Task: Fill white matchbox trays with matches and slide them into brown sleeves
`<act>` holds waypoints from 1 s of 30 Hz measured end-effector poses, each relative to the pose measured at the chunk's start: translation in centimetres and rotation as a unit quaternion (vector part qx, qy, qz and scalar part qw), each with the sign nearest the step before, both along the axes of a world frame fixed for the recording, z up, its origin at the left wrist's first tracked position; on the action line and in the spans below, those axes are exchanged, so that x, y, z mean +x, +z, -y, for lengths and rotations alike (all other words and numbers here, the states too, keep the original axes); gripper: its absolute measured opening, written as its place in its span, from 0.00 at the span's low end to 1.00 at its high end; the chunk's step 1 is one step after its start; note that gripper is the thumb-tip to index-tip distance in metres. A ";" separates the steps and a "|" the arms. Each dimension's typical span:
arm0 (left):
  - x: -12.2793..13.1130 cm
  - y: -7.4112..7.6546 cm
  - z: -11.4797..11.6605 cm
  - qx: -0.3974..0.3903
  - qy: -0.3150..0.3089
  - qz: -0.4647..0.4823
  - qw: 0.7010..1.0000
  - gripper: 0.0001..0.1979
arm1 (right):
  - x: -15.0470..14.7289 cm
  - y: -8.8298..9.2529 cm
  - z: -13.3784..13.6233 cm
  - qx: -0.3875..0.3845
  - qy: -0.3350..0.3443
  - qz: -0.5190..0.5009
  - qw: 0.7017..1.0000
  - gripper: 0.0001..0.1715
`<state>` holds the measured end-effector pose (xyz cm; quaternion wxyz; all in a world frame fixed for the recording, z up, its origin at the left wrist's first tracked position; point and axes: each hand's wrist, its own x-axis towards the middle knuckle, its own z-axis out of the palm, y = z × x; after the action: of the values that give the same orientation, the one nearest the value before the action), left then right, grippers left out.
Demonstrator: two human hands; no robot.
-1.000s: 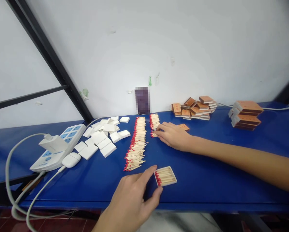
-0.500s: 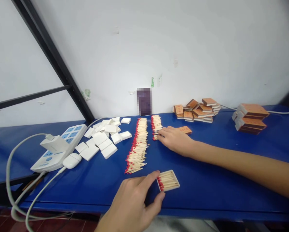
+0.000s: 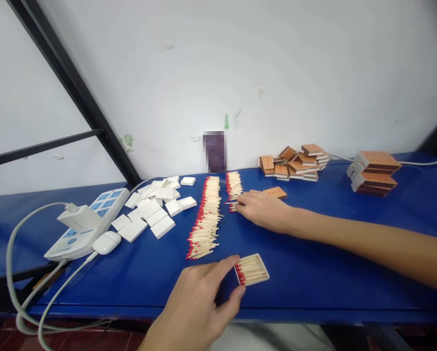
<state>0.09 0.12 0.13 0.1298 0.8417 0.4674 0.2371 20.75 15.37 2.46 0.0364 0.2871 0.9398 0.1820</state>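
Note:
My left hand (image 3: 199, 302) rests on the blue table (image 3: 313, 263) near its front edge, thumb and forefinger gripping the left end of a small open white tray of matches (image 3: 252, 269). My right hand (image 3: 262, 209) reaches across to a short row of red-tipped matches (image 3: 233, 187) and pinches a few matches at that row's near end. A longer row of matches (image 3: 206, 218) lies just left of it. A single orange matchbox sleeve (image 3: 275, 192) lies right behind my right hand.
White inner trays (image 3: 156, 207) are scattered at the left. A white power strip (image 3: 88, 222) with cables and a white earbud case (image 3: 107, 242) sit further left. Orange matchbox piles (image 3: 296, 163) and stacked packs (image 3: 373, 173) stand by the wall. A black frame (image 3: 75, 92) leans at left.
My right hand has closed its fingertips on a few matches at the short row's near end. My left hand keeps its hold on the tray; the camera shifted slightly.

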 end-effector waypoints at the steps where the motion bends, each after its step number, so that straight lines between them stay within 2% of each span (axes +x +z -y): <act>1: 0.0 0.0 0.0 -0.002 0.002 -0.002 1.000 0.20 | 0.0 0.0 0.0 0.002 0.003 0.000 1.000 0.13; 9: 0.2 0.1 -0.2 0.007 -0.001 -0.005 1.000 0.20 | 0.0 -0.1 0.2 0.014 0.014 0.002 1.000 0.11; 15: 0.1 0.2 -0.3 0.015 -0.002 -0.004 1.000 0.19 | 0.1 0.0 0.2 -0.005 0.007 -0.008 1.000 0.12; 19: 0.0 0.0 -0.3 0.031 -0.010 -0.005 0.999 0.19 | 1.0 0.7 -0.9 -0.043 -0.021 -0.058 0.997 0.13; 23: 0.0 -0.2 -0.2 0.025 -0.011 -0.014 1.000 0.19 | 1.7 1.7 -2.6 -0.028 -0.036 -0.117 0.992 0.16; 30: 0.2 -0.2 -0.2 0.024 -0.010 -0.010 1.000 0.20 | 1.0 0.8 -4.4 0.006 0.001 -0.067 0.998 0.20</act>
<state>0.34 0.32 -0.02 0.1071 0.8515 0.4547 0.2382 21.72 19.73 3.27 -0.0281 0.2981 0.9392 0.1683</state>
